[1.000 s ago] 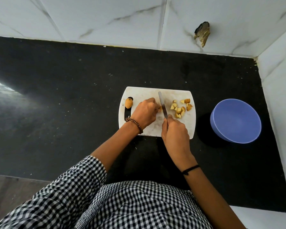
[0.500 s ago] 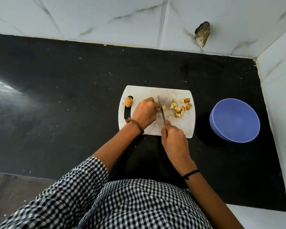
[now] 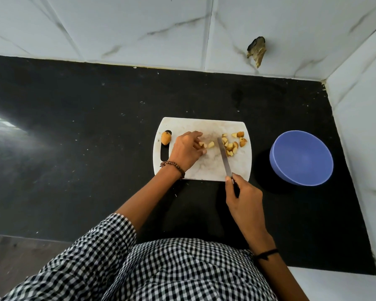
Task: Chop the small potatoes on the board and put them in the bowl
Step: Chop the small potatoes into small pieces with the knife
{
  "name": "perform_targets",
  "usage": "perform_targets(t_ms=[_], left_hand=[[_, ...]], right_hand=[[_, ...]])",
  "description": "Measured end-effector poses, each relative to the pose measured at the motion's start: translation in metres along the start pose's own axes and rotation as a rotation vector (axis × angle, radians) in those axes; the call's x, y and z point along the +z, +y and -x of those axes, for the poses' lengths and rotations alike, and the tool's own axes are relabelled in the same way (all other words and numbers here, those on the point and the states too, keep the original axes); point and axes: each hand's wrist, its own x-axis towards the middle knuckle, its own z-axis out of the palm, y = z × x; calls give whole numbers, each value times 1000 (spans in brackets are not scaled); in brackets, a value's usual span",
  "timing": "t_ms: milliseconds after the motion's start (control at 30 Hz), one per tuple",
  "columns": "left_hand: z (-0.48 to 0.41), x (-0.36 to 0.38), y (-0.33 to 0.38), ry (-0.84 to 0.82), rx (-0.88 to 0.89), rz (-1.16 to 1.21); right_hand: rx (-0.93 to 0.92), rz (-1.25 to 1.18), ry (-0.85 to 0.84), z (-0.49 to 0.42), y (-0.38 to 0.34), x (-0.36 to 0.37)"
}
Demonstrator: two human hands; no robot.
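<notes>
Status: mid-chop, nothing transferred yet.

The white rounded-rectangle plastic cutting board (image 3: 204,127) sits on the black stone table (image 3: 96,127). The right hand (image 3: 243,198) is clenched round the handle of the steel-bladed kitchen knife (image 3: 224,158) at the board's 5 o'clock edge. The blade points to about 11 o'clock, its tip just beside the pile of chopped yellow potato pieces (image 3: 233,143) at the board's 2 o'clock. We can't tell whether the edge touches the board.

The left hand (image 3: 186,149) is at the blade's 9 o'clock, fingers loosely curved over a few loose potato chunks (image 3: 211,144). We can't tell whether it pinches one or only touches them.

One whole small brown potato (image 3: 166,137) lies uncut at the board's 9 o'clock, on the handle slot. The round blue plastic bowl (image 3: 302,157) stands at the board's 3 o'clock, apart from it, and looks empty.

Our read: the chunks by the left hand are done or nearly done. Next we likely push them toward 3 o'clock to join the pile, then fetch the whole potato to board centre. It's round, so it needs pinning before the cut. The bowl transfer comes last.
</notes>
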Motion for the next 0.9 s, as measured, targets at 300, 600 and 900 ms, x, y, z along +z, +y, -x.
perform_targets(t_ms=[300,600,900], left_hand=[[6,-8,-7,-7,-19,112],[2,-5,-7,8,111,-59],[10,-9,-16,93,-56,112]], right_hand=[[-25,-21,-12,-15,-14,5],[-34,-35,-55,-19,-18,11],[-63,-33,-69,-16,-18,20]])
